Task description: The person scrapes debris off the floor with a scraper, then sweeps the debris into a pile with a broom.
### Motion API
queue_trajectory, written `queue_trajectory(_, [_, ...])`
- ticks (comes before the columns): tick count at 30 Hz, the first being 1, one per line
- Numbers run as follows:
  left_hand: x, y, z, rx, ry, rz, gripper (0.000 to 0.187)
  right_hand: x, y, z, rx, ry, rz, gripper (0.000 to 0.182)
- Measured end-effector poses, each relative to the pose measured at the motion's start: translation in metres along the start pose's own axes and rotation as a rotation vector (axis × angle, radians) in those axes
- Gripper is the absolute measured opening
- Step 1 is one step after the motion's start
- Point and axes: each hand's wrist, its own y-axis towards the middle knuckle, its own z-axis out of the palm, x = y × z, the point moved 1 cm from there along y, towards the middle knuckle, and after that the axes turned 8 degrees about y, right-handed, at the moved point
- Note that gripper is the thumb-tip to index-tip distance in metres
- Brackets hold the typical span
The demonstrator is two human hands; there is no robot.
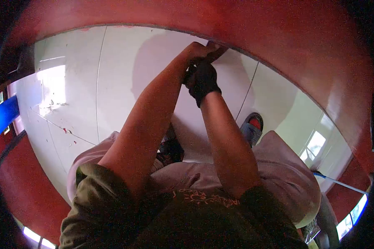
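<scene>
My left hand [198, 50] is bare and reaches farthest forward, close to the lower edge of a red surface. Its fingers look bent around a dark reddish piece [217, 53] that sticks out to the right; what it is cannot be made out. Just below and touching that area, my right hand [204, 79] wears a dark glove. Its fingers are curled in toward my left wrist, around something dark that I cannot make out. Both hands are close together above the pale tiled floor.
A large red curved surface [253, 20] spans the top and continues down the right. White floor tiles [120, 62] carry small red bits at left. A shoe [255, 120] shows at right, a dark shoe [171, 150] nearer the middle. A thin blue-white stick [340, 182] lies lower right.
</scene>
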Motion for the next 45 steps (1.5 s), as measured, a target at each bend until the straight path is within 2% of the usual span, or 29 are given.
queue_trajectory(3, [-0.024, -0.030, -0.017, 0.047, -0.036, -0.163, 0.086, 0.016, -0.013, -0.001, -0.051, 0.112, 0.050, 0.025])
queue_trajectory(5, [-0.032, -0.044, -0.019, 0.108, -0.103, -0.231, 0.088, 0.037, -0.024, -0.004, -0.209, -0.241, -0.090, 0.025])
queue_trajectory(6, [-0.026, -0.038, -0.013, 0.110, -0.104, -0.237, 0.088, 0.031, -0.024, -0.002, -0.204, -0.240, -0.085, 0.025])
queue_trajectory(8, [-0.017, -0.017, 0.004, 0.113, 0.033, -0.051, 0.088, 0.010, -0.019, 0.002, -0.266, -0.265, -0.100, 0.024])
queue_trajectory(12, [-0.022, -0.028, -0.004, 0.007, 0.003, -0.193, 0.083, -0.013, -0.007, 0.012, -0.248, -0.295, 0.022, 0.016])
queue_trajectory(14, [-0.021, -0.040, -0.011, -0.055, -0.052, -0.141, 0.080, -0.003, -0.006, 0.016, -0.075, -0.433, -0.045, 0.011])
queue_trajectory(15, [-0.020, -0.043, -0.014, -0.116, -0.111, -0.086, 0.077, 0.002, -0.009, 0.019, -0.078, -0.432, -0.044, 0.011])
queue_trajectory(16, [-0.011, -0.040, -0.015, -0.112, -0.112, -0.086, 0.077, 0.008, -0.015, 0.022, -0.168, 0.003, 0.092, 0.010])
queue_trajectory(18, [0.002, -0.035, -0.020, -0.017, -0.061, -0.186, 0.072, 0.005, -0.017, 0.029, -0.253, 0.439, 0.222, 0.014])
queue_trajectory(20, [0.004, -0.036, -0.014, -0.045, -0.162, -0.212, 0.071, -0.008, -0.015, 0.033, -0.311, 0.497, 0.212, 0.014])
queue_trajectory(21, [0.014, -0.020, 0.000, -0.132, -0.074, -0.112, 0.071, -0.015, -0.014, 0.034, -0.327, 0.516, 0.207, 0.014])
queue_trajectory(22, [0.010, -0.019, 0.006, -0.169, -0.010, -0.071, 0.072, -0.017, -0.014, 0.029, -0.262, 0.238, 0.101, 0.010])
queue_trajectory(24, [0.008, -0.019, 0.015, -0.202, 0.051, -0.031, 0.073, -0.016, -0.020, 0.020, -0.200, -0.045, 0.002, 0.011])
queue_trajectory(26, [0.013, -0.023, 0.022, -0.222, -0.117, 0.073, 0.071, -0.010, -0.030, 0.012, -0.032, -0.084, -0.035, 0.014])
queue_trajectory(27, [0.002, -0.039, 0.010, -0.147, -0.073, -0.051, 0.068, -0.008, -0.035, 0.009, 0.023, -0.096, -0.047, 0.015])
queue_trajectory(30, [-0.002, -0.053, -0.011, -0.049, -0.116, -0.215, 0.066, 0.003, -0.035, 0.009, -0.067, 0.235, -0.038, 0.013])
queue_trajectory(31, [0.029, -0.024, -0.001, -0.271, -0.034, -0.045, 0.067, 0.019, -0.027, 0.000, 0.044, 0.626, 0.241, 0.011])
queue_trajectory(32, [0.024, -0.027, -0.006, -0.271, -0.029, -0.045, 0.067, 0.034, -0.022, -0.008, 0.159, 1.011, 0.524, 0.014])
queue_trajectory(34, [0.000, -0.036, -0.024, -0.277, -0.031, -0.256, 0.066, 0.044, -0.021, -0.014, 0.202, 0.879, 0.468, 0.016])
queue_trajectory(35, [-0.005, -0.048, -0.028, -0.090, -0.160, -0.255, 0.063, 0.045, -0.024, -0.011, 0.124, 1.036, 0.564, 0.017])
queue_trajectory(36, [-0.005, -0.055, -0.031, -0.095, -0.158, -0.251, 0.063, 0.046, -0.028, -0.007, 0.047, 1.195, 0.656, 0.017])
queue_trajectory(37, [-0.005, -0.063, -0.034, 0.042, -0.010, -0.204, 0.063, 0.048, -0.039, -0.001, 0.049, 1.138, 0.620, 0.019])
queue_trajectory(38, [-0.006, -0.069, -0.034, 0.177, 0.137, -0.158, 0.064, 0.049, -0.045, 0.003, -0.019, 1.231, 0.772, 0.020])
queue_trajectory(39, [0.000, -0.072, -0.029, 0.102, -0.069, -0.183, 0.058, 0.042, -0.045, 0.003, 0.083, 1.301, 0.710, 0.019])
queue_trajectory(40, [0.004, -0.068, -0.022, 0.095, -0.071, -0.183, 0.058, 0.041, -0.046, 0.001, 0.186, 1.368, 0.650, 0.018])
queue_trajectory(42, [0.004, -0.053, -0.012, -0.144, -0.339, -0.043, 0.056, 0.041, -0.033, -0.006, 0.019, 1.247, 0.670, 0.015])
queue_trajectory(43, [-0.012, -0.050, -0.024, -0.042, -0.089, -0.321, 0.048, 0.033, -0.022, -0.013, 0.233, 0.876, 0.352, 0.014])
queue_trajectory(44, [-0.026, -0.056, -0.033, -0.048, -0.083, -0.315, 0.048, 0.019, -0.008, -0.016, 0.365, 0.552, 0.141, 0.015])
queue_trajectory(45, [-0.038, -0.063, -0.035, -0.006, 0.059, -0.161, 0.043, 0.003, 0.000, -0.014, 0.307, 0.323, -0.118, 0.015])
